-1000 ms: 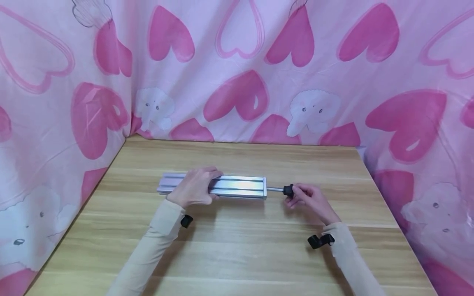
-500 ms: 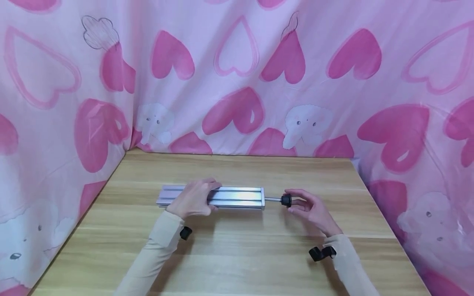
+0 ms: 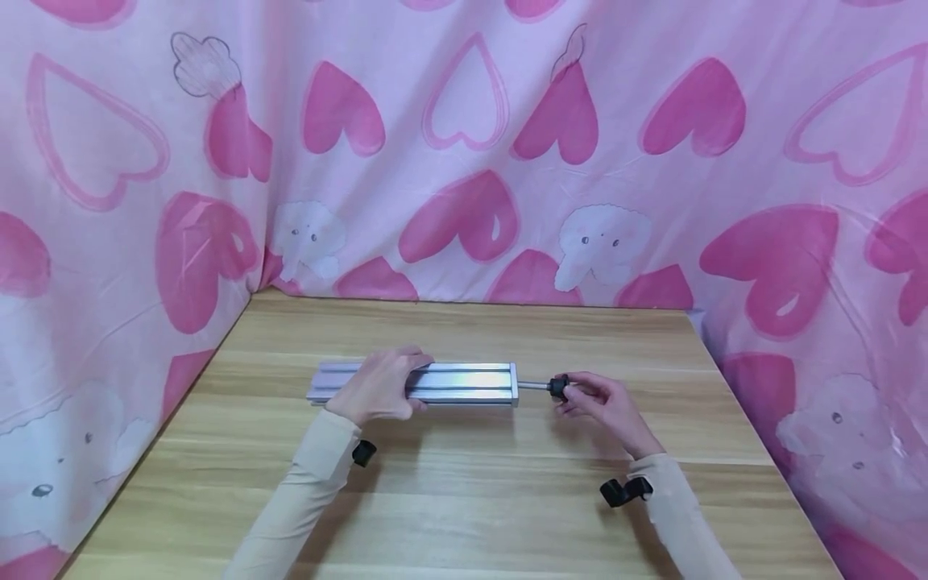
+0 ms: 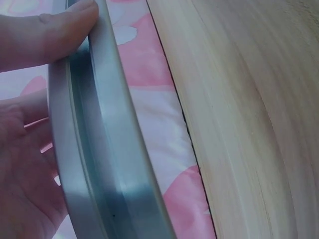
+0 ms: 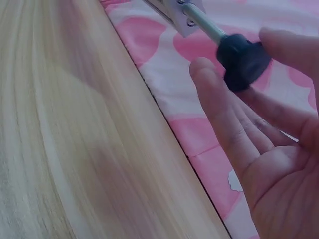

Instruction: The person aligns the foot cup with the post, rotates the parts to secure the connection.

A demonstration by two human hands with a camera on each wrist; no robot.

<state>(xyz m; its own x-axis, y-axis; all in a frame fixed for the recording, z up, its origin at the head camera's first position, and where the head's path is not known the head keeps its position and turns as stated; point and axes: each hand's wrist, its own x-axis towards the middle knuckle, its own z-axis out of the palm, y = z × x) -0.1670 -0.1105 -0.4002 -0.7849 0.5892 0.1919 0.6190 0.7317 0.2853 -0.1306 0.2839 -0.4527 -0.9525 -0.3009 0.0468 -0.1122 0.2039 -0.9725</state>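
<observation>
A silvery aluminium extrusion profile [image 3: 467, 383] with long grooves lies crosswise in front of me, held over the table. My left hand [image 3: 384, 385] grips it left of its middle, palm over its near side. In the left wrist view the thumb [image 4: 75, 30] presses along a groove of the profile [image 4: 119, 149], with the other fingers on the opposite side. From the plate at the profile's right end sticks a thin metal rod [image 3: 533, 386] with a black knob [image 3: 557, 387] on its tip. My right hand [image 3: 605, 407] pinches the knob between thumb and fingers.
Beneath both hands spreads a wood-grain table [image 3: 449, 499]. A pink curtain [image 3: 464, 105] with hearts hangs along its back and both sides. Black camera mounts [image 3: 625, 490] sit at the sleeved wrists.
Half a second ago the right fingers were spread around the knob; now they pinch it again. The left hand keeps its grip on the profile. The head view has tilted upward.
</observation>
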